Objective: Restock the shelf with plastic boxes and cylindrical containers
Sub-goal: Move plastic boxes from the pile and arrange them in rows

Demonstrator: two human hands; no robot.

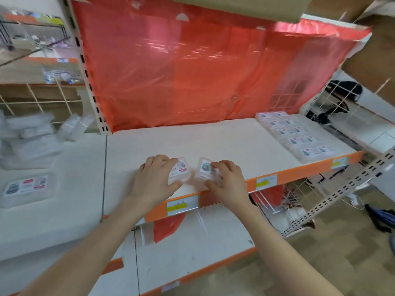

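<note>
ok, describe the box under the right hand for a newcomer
Find the white shelf before the red plastic sheet. At its orange front edge two small clear boxes sit side by side. Yours is the right box, with a teal cartoon sticker; the left box has a red-printed label.

1. Left box [180, 169] in left grip [157, 178], right box [205, 169] in right grip [226, 180]; side by side at shelf [213, 142] front edge.
2. Box rows [297, 135]: well right of right grip.
3. Large box [27, 189]: well left of left grip.
</note>
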